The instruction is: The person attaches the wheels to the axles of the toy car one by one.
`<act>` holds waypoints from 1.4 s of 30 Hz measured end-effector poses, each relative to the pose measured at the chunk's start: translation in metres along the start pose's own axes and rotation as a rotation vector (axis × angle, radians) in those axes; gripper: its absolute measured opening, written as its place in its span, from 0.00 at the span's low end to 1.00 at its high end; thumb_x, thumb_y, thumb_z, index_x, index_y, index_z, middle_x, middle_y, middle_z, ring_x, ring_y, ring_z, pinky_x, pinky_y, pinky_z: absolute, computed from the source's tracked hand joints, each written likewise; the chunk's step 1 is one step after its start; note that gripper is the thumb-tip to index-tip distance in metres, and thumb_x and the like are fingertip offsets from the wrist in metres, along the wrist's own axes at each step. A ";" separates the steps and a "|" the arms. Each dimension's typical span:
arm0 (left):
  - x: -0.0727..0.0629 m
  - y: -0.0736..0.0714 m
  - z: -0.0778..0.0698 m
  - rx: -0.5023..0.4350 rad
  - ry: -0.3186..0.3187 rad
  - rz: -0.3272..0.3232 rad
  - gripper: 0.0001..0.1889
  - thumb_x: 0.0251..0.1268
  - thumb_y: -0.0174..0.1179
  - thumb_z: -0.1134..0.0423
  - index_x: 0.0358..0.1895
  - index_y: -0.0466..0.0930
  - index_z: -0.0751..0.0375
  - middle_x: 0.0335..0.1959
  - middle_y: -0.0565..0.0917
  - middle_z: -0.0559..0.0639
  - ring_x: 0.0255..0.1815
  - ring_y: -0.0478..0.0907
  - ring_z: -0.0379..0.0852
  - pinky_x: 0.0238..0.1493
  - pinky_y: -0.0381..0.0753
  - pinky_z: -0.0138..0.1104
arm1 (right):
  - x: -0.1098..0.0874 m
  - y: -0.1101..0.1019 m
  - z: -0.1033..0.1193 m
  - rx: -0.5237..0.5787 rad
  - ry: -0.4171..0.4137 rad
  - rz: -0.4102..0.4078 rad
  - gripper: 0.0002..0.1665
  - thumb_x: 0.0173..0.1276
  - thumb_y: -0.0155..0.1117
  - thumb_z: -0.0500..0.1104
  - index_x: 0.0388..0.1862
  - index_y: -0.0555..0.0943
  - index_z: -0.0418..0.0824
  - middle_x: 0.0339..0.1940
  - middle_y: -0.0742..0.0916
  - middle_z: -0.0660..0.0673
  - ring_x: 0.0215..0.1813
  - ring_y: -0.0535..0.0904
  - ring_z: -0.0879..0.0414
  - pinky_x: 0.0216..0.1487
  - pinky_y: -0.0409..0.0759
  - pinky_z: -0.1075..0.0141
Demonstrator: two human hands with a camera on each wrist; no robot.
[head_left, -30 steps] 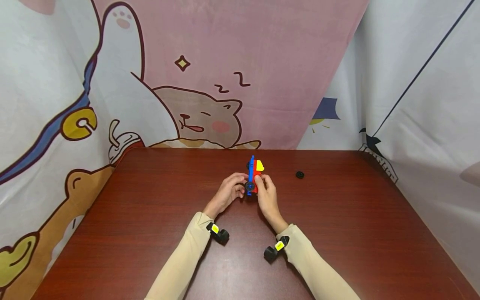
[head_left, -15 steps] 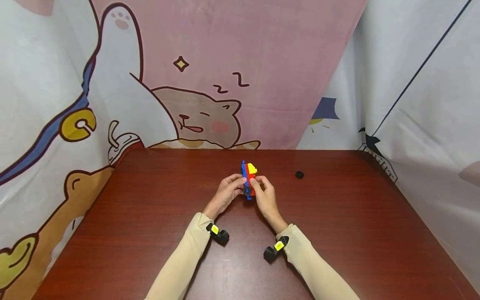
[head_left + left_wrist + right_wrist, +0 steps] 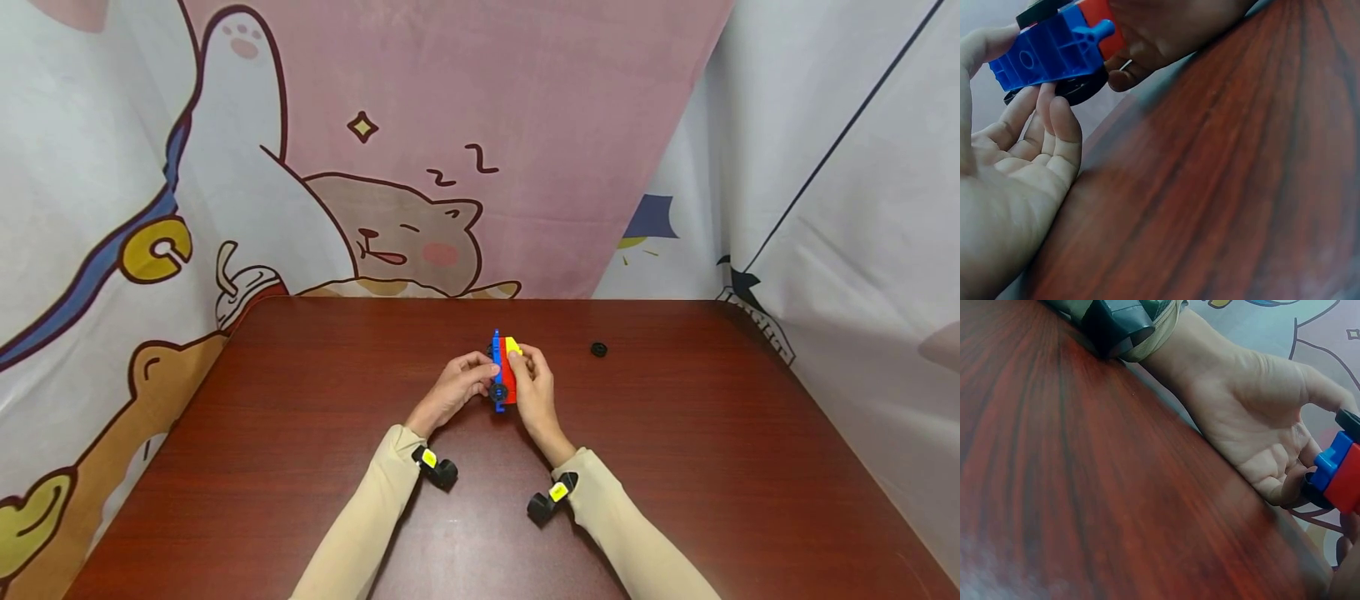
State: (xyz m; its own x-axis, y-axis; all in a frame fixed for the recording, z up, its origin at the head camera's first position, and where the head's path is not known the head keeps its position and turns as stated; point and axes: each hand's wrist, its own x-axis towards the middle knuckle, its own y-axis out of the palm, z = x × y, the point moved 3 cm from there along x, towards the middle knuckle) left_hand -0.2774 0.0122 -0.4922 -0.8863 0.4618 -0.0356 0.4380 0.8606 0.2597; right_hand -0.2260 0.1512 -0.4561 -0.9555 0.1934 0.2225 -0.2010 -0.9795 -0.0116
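A small toy car (image 3: 507,386) has a blue chassis, a red body, a yellow part at its far end and black wheels. It is held up on its side, its blue underside (image 3: 1047,53) turned left. My left hand (image 3: 459,385) pinches the chassis side, thumb above and fingers below in the left wrist view. My right hand (image 3: 536,396) grips the red and yellow side with its thumb on top; its far fingers are hidden behind the car. One black wheel (image 3: 498,392) shows at the near end of the chassis.
A loose black wheel (image 3: 598,349) lies on the brown wooden table (image 3: 675,433), right of the hands. Printed curtains (image 3: 525,125) hang behind the table's back edge and along both sides. Each wrist wears a small black camera (image 3: 445,475).
The toy car has come slightly nearer the body, tilting left and then back upright. My left thumb has come onto the chassis, and my right thumb sits closer to the yellow part.
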 end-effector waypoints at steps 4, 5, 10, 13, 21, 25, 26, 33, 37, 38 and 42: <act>0.000 0.001 0.000 -0.025 -0.016 -0.019 0.05 0.68 0.59 0.66 0.43 0.75 0.60 0.32 0.78 0.45 0.30 0.74 0.39 0.34 0.77 0.28 | -0.001 -0.001 0.002 -0.026 -0.015 -0.040 0.19 0.77 0.54 0.40 0.58 0.74 0.27 0.34 0.82 0.47 0.33 0.78 0.63 0.34 0.79 0.73; 0.001 0.001 0.000 -0.035 -0.019 -0.030 0.05 0.69 0.59 0.66 0.44 0.74 0.60 0.32 0.78 0.45 0.31 0.75 0.39 0.34 0.77 0.28 | -0.001 -0.002 0.002 -0.035 -0.018 -0.046 0.19 0.77 0.54 0.40 0.58 0.74 0.27 0.34 0.82 0.47 0.32 0.78 0.63 0.34 0.78 0.74; 0.002 0.001 0.000 -0.115 -0.006 -0.070 0.11 0.70 0.57 0.68 0.51 0.69 0.61 0.37 0.78 0.47 0.34 0.79 0.40 0.41 0.81 0.29 | 0.006 -0.002 -0.015 -0.052 -0.003 -0.040 0.19 0.77 0.55 0.40 0.58 0.74 0.28 0.36 0.84 0.42 0.34 0.80 0.58 0.35 0.80 0.70; 0.003 0.000 0.001 -0.135 0.007 -0.056 0.17 0.70 0.56 0.69 0.59 0.67 0.65 0.41 0.80 0.49 0.38 0.81 0.40 0.44 0.83 0.29 | 0.011 -0.002 -0.031 -0.054 0.018 -0.026 0.19 0.77 0.56 0.43 0.59 0.75 0.31 0.39 0.85 0.38 0.36 0.82 0.53 0.36 0.82 0.67; 0.002 0.001 0.000 -0.107 0.014 0.006 0.22 0.68 0.58 0.69 0.62 0.67 0.70 0.45 0.82 0.50 0.41 0.83 0.41 0.43 0.84 0.31 | 0.014 0.000 -0.038 -0.135 0.022 -0.002 0.19 0.78 0.54 0.50 0.57 0.77 0.38 0.40 0.83 0.39 0.37 0.79 0.56 0.37 0.79 0.71; 0.002 0.001 0.001 -0.090 0.002 -0.003 0.21 0.69 0.58 0.68 0.62 0.68 0.70 0.44 0.83 0.49 0.41 0.83 0.40 0.44 0.84 0.31 | 0.015 -0.002 -0.038 -0.132 0.019 -0.013 0.22 0.80 0.50 0.53 0.55 0.77 0.37 0.40 0.81 0.41 0.38 0.76 0.57 0.39 0.76 0.70; 0.002 0.001 0.001 -0.087 -0.006 -0.008 0.20 0.69 0.58 0.68 0.62 0.68 0.70 0.44 0.83 0.49 0.41 0.83 0.40 0.44 0.84 0.30 | 0.015 -0.002 -0.039 -0.127 0.021 -0.012 0.22 0.81 0.48 0.53 0.55 0.77 0.36 0.39 0.81 0.42 0.38 0.75 0.57 0.40 0.75 0.70; 0.001 -0.001 0.004 -0.065 -0.019 -0.009 0.20 0.71 0.57 0.66 0.62 0.67 0.69 0.45 0.82 0.48 0.40 0.82 0.39 0.44 0.83 0.30 | 0.019 -0.012 -0.032 -0.097 0.042 -0.002 0.23 0.83 0.44 0.48 0.57 0.75 0.30 0.39 0.79 0.36 0.40 0.76 0.46 0.39 0.76 0.66; 0.001 0.000 0.004 -0.069 -0.015 0.000 0.20 0.71 0.57 0.67 0.62 0.67 0.69 0.44 0.82 0.48 0.40 0.83 0.40 0.45 0.83 0.31 | 0.028 -0.031 -0.036 -0.157 -0.023 -0.100 0.18 0.78 0.55 0.46 0.55 0.76 0.32 0.42 0.80 0.37 0.41 0.75 0.50 0.41 0.72 0.70; 0.001 0.000 0.004 -0.071 -0.014 0.001 0.20 0.71 0.57 0.67 0.62 0.67 0.69 0.45 0.82 0.48 0.40 0.83 0.40 0.45 0.83 0.31 | 0.033 -0.037 -0.042 -0.171 -0.045 -0.128 0.17 0.76 0.58 0.45 0.54 0.77 0.33 0.42 0.80 0.39 0.41 0.74 0.52 0.40 0.71 0.72; 0.002 0.000 0.002 -0.071 -0.005 0.011 0.20 0.71 0.58 0.66 0.62 0.67 0.69 0.46 0.83 0.50 0.41 0.84 0.41 0.46 0.84 0.32 | 0.045 -0.059 -0.046 -0.242 -0.138 -0.230 0.14 0.72 0.63 0.42 0.51 0.77 0.34 0.41 0.78 0.41 0.39 0.71 0.58 0.40 0.69 0.74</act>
State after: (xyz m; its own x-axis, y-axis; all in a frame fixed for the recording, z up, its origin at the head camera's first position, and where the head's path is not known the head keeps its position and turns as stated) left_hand -0.2791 0.0133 -0.4941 -0.8804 0.4728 -0.0371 0.4361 0.8379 0.3283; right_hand -0.2670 0.2207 -0.4907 -0.8446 0.3815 0.3757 -0.4683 -0.8664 -0.1731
